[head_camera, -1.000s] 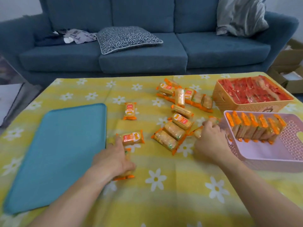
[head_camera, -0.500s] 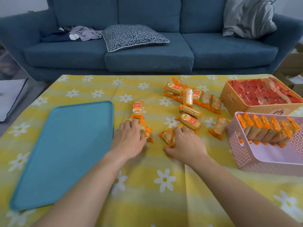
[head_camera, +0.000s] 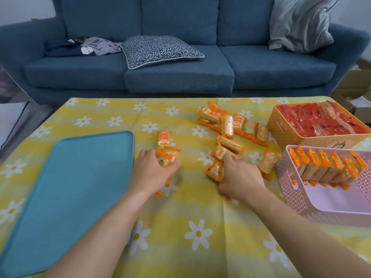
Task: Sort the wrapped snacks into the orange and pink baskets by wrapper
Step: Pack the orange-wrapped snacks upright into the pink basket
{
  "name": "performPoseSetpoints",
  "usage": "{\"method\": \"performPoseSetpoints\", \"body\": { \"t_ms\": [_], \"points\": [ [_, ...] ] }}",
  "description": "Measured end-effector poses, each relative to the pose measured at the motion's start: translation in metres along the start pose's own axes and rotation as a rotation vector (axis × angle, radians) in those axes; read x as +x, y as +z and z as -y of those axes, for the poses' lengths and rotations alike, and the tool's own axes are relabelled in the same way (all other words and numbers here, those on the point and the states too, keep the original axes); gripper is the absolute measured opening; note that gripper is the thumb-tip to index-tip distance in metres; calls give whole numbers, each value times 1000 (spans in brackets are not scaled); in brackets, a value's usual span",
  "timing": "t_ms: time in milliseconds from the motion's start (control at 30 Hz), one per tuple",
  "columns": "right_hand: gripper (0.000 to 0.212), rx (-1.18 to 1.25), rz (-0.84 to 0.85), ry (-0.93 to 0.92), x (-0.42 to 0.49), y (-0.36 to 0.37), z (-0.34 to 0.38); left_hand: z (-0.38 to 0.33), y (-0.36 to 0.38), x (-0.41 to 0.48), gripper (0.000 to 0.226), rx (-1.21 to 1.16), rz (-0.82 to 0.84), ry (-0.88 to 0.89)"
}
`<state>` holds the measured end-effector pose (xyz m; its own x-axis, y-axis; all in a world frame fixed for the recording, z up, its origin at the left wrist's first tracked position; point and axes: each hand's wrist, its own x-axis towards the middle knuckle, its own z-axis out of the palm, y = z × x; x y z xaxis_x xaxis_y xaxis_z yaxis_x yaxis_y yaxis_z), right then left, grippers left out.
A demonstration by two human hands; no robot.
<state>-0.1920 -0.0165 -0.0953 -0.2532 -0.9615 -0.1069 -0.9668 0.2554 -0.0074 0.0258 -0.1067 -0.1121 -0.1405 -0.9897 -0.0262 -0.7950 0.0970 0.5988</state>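
Several orange-wrapped snacks [head_camera: 230,125] lie scattered on the yellow daisy tablecloth. My left hand [head_camera: 152,170] grips a small bunch of orange-wrapped snacks [head_camera: 167,157] just right of the blue tray; one more snack [head_camera: 164,138] lies above it. My right hand [head_camera: 240,178] holds a couple of orange-wrapped snacks [head_camera: 215,169] in the middle of the table. The orange basket [head_camera: 289,135] at the right is full of red-wrapped snacks. The pink basket [head_camera: 301,199] in front of it holds a row of orange-wrapped snacks standing on edge.
A blue tray [head_camera: 76,187] lies flat at the left of the table. A blue sofa [head_camera: 180,73] with cushions and clothes stands behind the table. Cardboard boxes [head_camera: 355,91] sit on the floor at the far right.
My left hand moved up and right, gathering snacks near the tray. My right hand left the pink basket's side and came to the middle, closing on two snacks there.
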Motion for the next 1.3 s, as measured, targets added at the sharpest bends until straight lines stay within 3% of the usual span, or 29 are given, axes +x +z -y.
{"method": "performPoseSetpoints", "body": {
  "t_ms": [167,367,467,600,700,800,1000,1100,1133,1200,1300],
  "points": [
    [58,106,-27,-34,12,-6,-10,-32,1,52,67,-107,-62,-70],
    [72,68,88,-97,37,-4,-26,-38,30,98,96,168,242,-39],
    [74,114,111,-92,40,0,-29,-35,37,88,87,254,230,28],
    [83,101,174,-86,28,1,-27,-35,38,44,71,201,225,52],
    [86,102,187,20,14,5,-21,-35,44,4,62,10,192,-22],
    [79,254,178,146,4,4,-19,-43,55,-28,66,-272,146,-162],
    [73,782,248,279,-24,3,-20,-62,82,-65,58,-689,46,-377],
    [43,1236,313,330,-49,2,-21,-74,79,-77,67,-1001,53,-520],
    [38,1393,339,346,-57,-1,-21,-77,77,-81,72,-1089,90,-530],
    [46,1586,341,357,-71,-11,-23,-88,68,-93,58,-1202,179,-478],
    [44,1652,198,217,-80,-34,-33,-117,51,-99,40,-1299,217,-329]
  ]
}}
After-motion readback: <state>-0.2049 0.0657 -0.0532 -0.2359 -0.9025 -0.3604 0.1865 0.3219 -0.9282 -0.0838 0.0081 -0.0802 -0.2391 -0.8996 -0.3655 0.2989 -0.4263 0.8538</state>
